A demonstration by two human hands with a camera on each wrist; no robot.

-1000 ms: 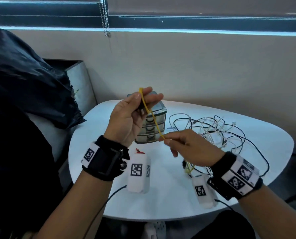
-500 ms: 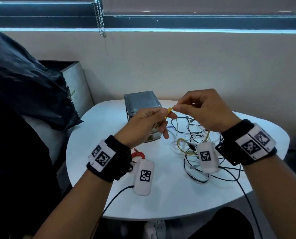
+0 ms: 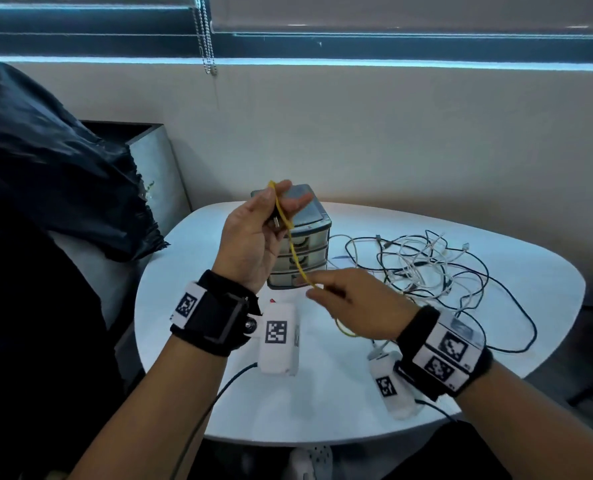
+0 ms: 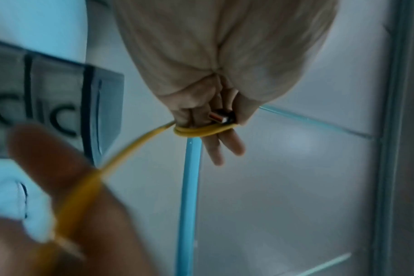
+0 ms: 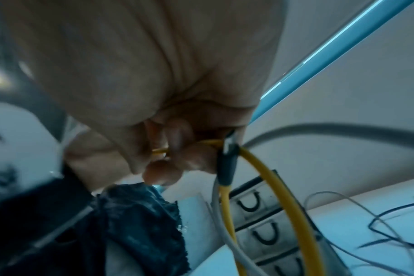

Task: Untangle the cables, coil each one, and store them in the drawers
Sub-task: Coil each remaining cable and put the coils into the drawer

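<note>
We hold our left hand (image 3: 253,237) up in front of the drawers (image 3: 300,252), its fingers (image 4: 225,147) wrapped with loops of the yellow cable (image 3: 293,249). Right of the drawers' base, our right hand (image 3: 354,306) pinches that cable taut. Farther right, tangled cables (image 3: 426,268) lie on the table (image 3: 340,403).

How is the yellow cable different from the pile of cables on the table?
The yellow cable is up in the air; the pile of cables lies on the table.
The yellow cable is held by the left hand and right hand; nothing touches the pile.
The yellow cable is looped round the left hand's fingers; the pile is a loose black, white and grey tangle.
Neither is in the drawers yet.
</note>
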